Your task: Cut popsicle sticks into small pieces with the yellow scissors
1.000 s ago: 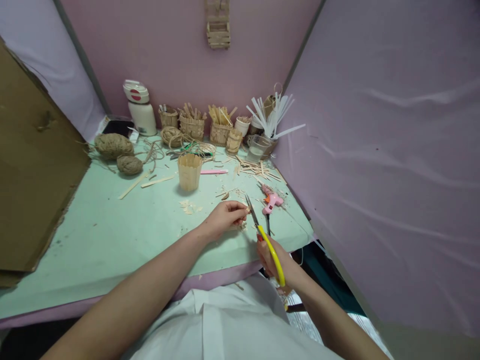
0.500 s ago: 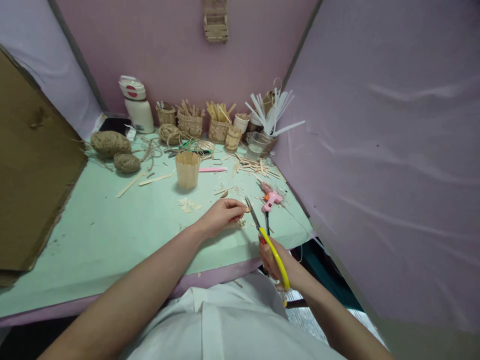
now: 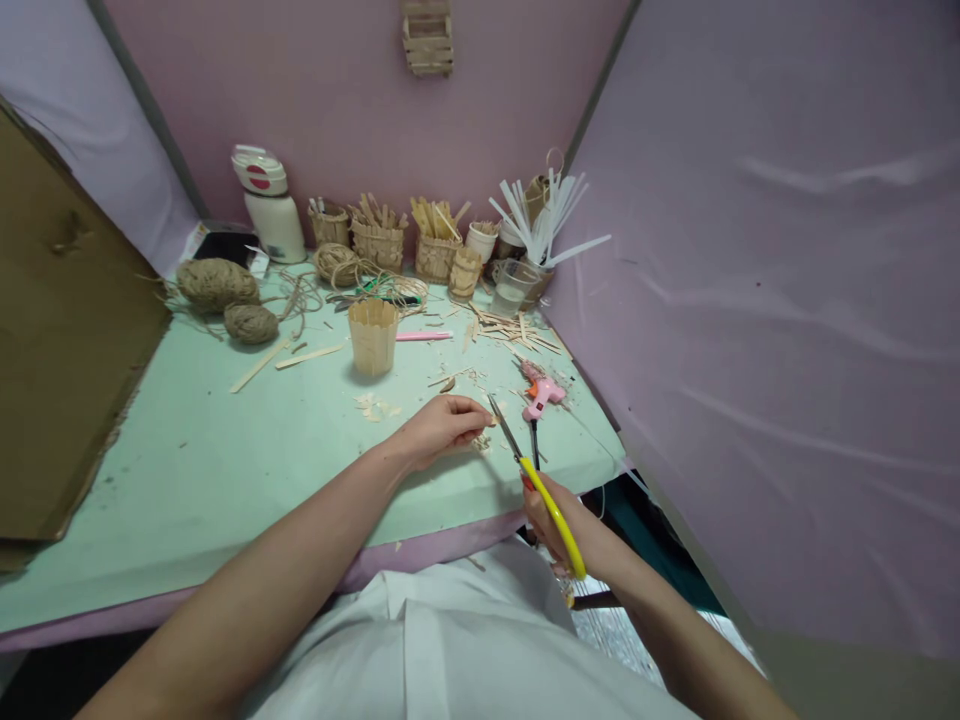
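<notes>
My right hand (image 3: pixel 551 520) is wrapped round the yellow handle of a pair of scissors (image 3: pixel 553 515), whose blades point up and left. Just left of the blade tips, the fingertips of my left hand (image 3: pixel 450 430) are pinched on a small wood piece (image 3: pixel 491 421), mostly hidden by the fingers. Wood shavings (image 3: pixel 482 441) lie under that hand, and pale shavings (image 3: pixel 373 407) are scattered to its left. A cup of wooden slats (image 3: pixel 373 338) stands upright behind my left hand. The pink glue gun (image 3: pixel 541 394) lies to the right of the blades.
Twine balls (image 3: pixel 219 286) and a white bottle (image 3: pixel 274 215) are at the back left. Along the wall stand baskets of sticks (image 3: pixel 378 240), a clear cup (image 3: pixel 513 288) and white glue sticks (image 3: pixel 544 220). A pink pen (image 3: pixel 424 336) and thin sticks (image 3: pixel 514 328) lie nearer. Cardboard (image 3: pixel 67 330) rises at left.
The scissors' handle has shifted slightly right with my right hand. My left hand keeps its pinch near the blade tips. The whole view has moved a little.
</notes>
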`<state>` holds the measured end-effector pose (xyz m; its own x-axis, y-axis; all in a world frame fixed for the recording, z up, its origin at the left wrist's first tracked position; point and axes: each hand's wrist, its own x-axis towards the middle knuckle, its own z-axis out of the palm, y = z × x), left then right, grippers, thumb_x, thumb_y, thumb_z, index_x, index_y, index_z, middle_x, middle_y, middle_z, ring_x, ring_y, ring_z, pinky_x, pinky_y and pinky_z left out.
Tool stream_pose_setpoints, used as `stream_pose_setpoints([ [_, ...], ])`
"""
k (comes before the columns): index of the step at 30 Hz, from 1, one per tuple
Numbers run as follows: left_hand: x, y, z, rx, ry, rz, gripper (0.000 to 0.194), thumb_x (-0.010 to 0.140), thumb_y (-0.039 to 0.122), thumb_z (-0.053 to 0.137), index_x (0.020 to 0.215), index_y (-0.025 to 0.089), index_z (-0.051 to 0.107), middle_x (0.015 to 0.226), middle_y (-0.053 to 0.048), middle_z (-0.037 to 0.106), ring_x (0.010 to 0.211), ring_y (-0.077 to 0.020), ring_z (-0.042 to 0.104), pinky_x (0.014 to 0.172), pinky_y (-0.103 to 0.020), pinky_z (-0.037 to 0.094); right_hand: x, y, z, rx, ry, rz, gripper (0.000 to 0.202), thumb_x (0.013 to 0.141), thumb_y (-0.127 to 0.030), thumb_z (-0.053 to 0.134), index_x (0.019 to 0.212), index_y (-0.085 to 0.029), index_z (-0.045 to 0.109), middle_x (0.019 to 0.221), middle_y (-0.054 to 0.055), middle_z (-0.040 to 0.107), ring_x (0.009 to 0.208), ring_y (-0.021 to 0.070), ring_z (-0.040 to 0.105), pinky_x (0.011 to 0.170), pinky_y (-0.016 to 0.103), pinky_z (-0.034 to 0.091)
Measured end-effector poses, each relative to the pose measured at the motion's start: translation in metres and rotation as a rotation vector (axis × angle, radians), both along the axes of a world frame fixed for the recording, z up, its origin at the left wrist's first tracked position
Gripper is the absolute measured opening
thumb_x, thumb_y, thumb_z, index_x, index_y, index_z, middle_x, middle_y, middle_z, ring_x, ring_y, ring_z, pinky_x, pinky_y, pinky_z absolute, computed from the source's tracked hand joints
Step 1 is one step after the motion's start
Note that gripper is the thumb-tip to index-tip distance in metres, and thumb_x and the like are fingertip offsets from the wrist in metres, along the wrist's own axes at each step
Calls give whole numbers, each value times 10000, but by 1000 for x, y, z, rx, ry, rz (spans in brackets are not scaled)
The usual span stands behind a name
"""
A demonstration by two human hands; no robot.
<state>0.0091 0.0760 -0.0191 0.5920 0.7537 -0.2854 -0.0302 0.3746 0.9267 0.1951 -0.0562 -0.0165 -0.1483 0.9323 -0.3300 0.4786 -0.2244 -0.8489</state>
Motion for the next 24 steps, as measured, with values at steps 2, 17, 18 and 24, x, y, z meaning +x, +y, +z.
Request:
stream_pose_setpoints([
  [2,0,0,0,19,12,0,295,642,406,744,741,139,669,571,49,428,507,-54,322,494,-202,275,-1,0,4,-7,-6,-2,372,921,-560,445,798,-209,448,551,-63,411,460,93,326,421,219,295],
  [17,1,4,-8,141,12,47,325,679,441,727,769,132,685,568,37,478,524,-68,385,515,-213,293,10,21,2,68,128,-186,378,888,-574,463,776,-224,378,568,-88,336,428,74,274,383,205,252],
  [18,1,3,-8,114,-7,48,336,670,443,742,778,130,686,588,30,501,537,-68,404,524,-209,307,7,25,4,95,131,-204,371,864,-558,511,780,-223,377,580,-83,358,438,77,295,387,209,265],
  [24,-2,0,-5,-175,-216,-122,330,639,350,821,818,105,692,650,8,545,551,-41,437,549,-181,347,-13,46,13,336,205,-280,380,754,-404,669,809,-230,336,1004,60,645,477,66,346,439,250,318],
])
